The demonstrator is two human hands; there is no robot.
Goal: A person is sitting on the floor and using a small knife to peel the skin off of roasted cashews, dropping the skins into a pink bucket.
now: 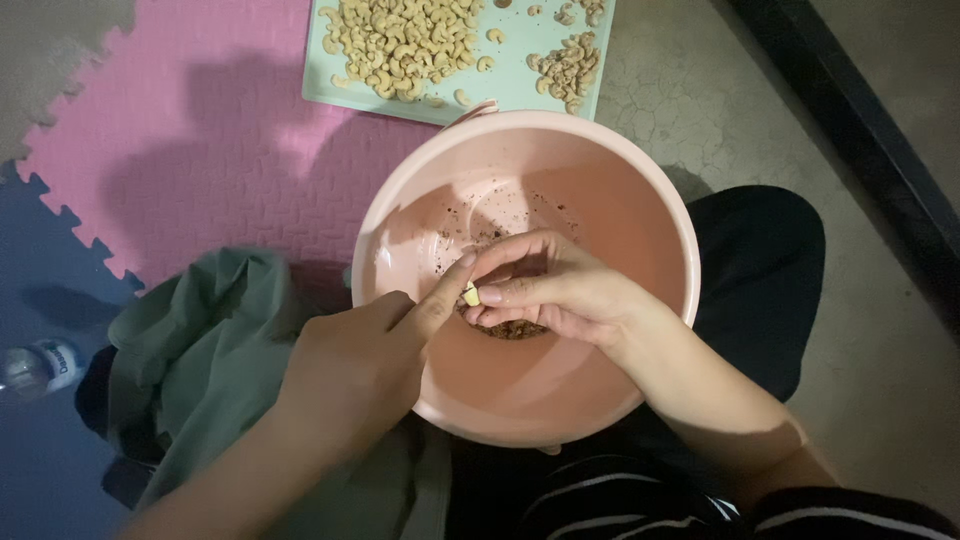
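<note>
Pink plastic bowl [640,200] is seen from above, resting in the person's lap. A small pale nut [471,294] is pinched over the bowl's middle between the fingertips of the right hand [550,290]; the left hand [350,365] is pressed to it with thumb and forefinger, other fingers curled. Brown husk scraps [515,328] are mostly hidden under the right hand. A pale green tray [510,85] of peeled nuts is cut off by the top edge. A green cloth [200,350] lies left, and a bottle [40,365] is barely made out in shadow.
</note>
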